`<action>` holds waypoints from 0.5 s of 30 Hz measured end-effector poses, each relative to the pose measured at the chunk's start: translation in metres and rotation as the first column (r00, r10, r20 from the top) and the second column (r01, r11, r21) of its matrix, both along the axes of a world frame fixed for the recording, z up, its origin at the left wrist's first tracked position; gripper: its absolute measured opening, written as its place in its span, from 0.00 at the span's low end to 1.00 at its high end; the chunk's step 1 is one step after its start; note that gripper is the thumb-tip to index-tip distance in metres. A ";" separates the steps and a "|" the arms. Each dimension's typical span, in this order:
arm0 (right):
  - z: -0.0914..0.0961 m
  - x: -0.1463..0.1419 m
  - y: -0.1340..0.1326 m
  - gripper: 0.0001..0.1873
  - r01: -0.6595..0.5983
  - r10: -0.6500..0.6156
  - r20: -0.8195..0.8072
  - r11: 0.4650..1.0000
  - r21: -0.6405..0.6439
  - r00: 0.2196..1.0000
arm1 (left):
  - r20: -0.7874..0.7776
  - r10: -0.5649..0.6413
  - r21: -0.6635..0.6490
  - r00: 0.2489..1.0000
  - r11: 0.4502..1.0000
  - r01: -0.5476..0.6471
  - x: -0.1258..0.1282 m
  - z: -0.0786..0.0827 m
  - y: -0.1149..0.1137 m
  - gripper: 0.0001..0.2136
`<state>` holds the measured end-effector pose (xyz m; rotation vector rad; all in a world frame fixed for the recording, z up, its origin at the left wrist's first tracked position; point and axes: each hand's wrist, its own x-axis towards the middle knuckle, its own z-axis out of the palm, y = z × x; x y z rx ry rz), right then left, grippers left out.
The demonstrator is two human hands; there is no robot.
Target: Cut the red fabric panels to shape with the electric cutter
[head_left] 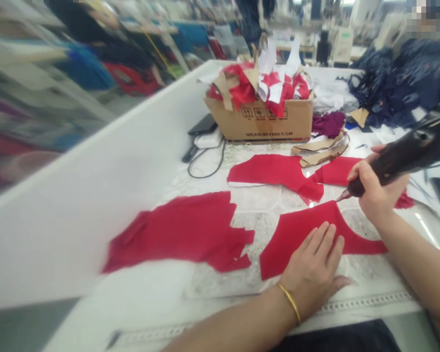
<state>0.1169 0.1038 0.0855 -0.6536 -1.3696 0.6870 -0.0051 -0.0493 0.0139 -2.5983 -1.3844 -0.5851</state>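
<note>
Red cloth piece (179, 234) lies at nine o'clock on the white table (132, 161), and a cardboard box (258, 120) full of red scraps (242, 85) stands at twelve o'clock. Left hand (311, 274) is open and lies flat, pressing a second red cloth piece (297, 244) at six o'clock. At two o'clock the right hand (377, 188) firmly grasps a dark electric hot cutter (399, 161), with its metal tip (342, 196) just beside the second piece's upper edge.

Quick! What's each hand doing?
Left hand: open, pressed flat on red fabric.
Right hand: closed, holding a dark pointed hand tool.
</note>
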 end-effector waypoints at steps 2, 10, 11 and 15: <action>0.004 -0.001 -0.009 0.13 -0.066 0.066 -0.015 0.998 -0.008 0.998 | 0.015 0.054 0.041 0.998 0.998 -0.054 0.005 -0.001 -0.006 0.30; 0.004 -0.021 -0.045 0.14 -0.317 0.318 0.005 0.946 -0.062 0.948 | -0.048 0.114 0.013 0.992 0.993 -0.114 0.005 -0.003 -0.022 0.39; 0.005 -0.026 -0.049 0.13 -0.346 0.347 0.003 0.936 -0.059 0.938 | -0.050 0.115 -0.012 0.992 0.993 -0.116 0.003 -0.004 -0.022 0.41; 0.010 -0.051 -0.068 0.10 -0.432 0.431 -0.031 0.900 -0.065 0.902 | -0.009 0.113 -0.106 0.994 0.988 -0.114 0.001 -0.009 -0.021 0.43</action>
